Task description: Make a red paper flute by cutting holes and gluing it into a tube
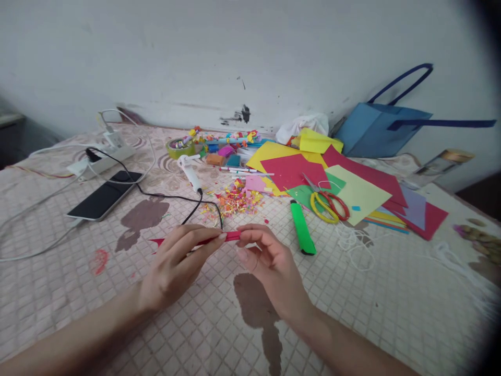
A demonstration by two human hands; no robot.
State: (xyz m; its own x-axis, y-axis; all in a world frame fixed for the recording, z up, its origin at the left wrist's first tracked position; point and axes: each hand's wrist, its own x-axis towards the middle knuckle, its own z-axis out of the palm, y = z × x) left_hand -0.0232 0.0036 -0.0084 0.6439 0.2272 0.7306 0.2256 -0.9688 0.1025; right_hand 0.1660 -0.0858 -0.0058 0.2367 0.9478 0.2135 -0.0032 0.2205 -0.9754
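Observation:
A narrow folded strip of red paper (233,236) is held just above the table. My left hand (178,261) pinches it between thumb and fingers, covering most of its length. A pointed red end shows beyond the left knuckles. At the strip's right end, my right hand (270,263) has its curled fingertips on the paper, the thumb lower and nearer to me. To the right of that hand lies a green box cutter (302,230). Behind the left hand rests a white glue gun (190,172) with a black cord.
Yellow-and-red-handled scissors (331,206) and white string (354,243) lie near coloured paper sheets (364,190). Paper scraps (237,198) are scattered mid-table. A phone (105,196) and a power strip (102,159) with cables are on the left. A blue bag (379,128) stands back right.

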